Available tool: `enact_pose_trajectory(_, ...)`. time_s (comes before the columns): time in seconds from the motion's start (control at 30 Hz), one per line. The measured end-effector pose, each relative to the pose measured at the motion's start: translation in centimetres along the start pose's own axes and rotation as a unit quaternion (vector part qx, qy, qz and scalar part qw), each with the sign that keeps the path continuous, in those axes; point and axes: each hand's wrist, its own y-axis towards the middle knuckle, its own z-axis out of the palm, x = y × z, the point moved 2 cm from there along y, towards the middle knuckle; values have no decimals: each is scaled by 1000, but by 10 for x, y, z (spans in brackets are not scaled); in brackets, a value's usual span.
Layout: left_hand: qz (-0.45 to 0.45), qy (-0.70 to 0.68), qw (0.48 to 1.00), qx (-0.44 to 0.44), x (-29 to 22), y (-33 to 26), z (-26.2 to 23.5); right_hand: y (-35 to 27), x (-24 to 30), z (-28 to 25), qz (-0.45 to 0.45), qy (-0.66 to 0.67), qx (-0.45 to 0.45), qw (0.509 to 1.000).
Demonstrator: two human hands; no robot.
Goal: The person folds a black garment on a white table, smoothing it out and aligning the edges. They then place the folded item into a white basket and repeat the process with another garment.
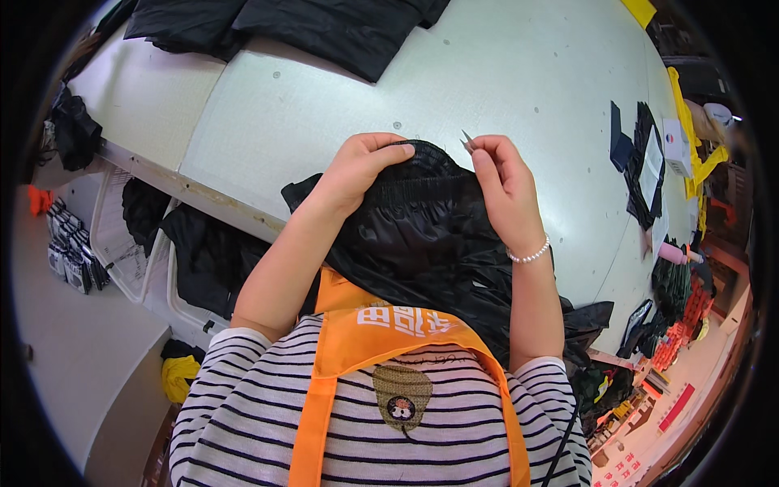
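My left hand (357,166) fingers curled tight over black garment (422,235) waistband | right hand (503,183) pinching small snips (467,141) closed at its edge | pale table (503,73) open beyond.

A pale work table (503,89) carries everything. A black garment (422,235) with an elastic waistband lies at its near edge. Beyond the garment, at the far edge, sits a heap of black fabric (324,28). Right of the garment lies a stack of dark pieces (641,162) (a white card on top), with yellow fabric (690,122) past it
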Motion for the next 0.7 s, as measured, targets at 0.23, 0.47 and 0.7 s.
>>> enact_pose_trajectory(0.23,28,27,999,4,0,-3,12,0,-7,16,30,-13,-24,999)
enact_pose_trajectory(0.47,62,70,995,-35,5,-11,19,3,-18,20,25,0,-8,1000)
enact_pose_trajectory(0.7,113,183,975,-55,1,-19,25,-9,-2,-4,-43,-132,23,990)
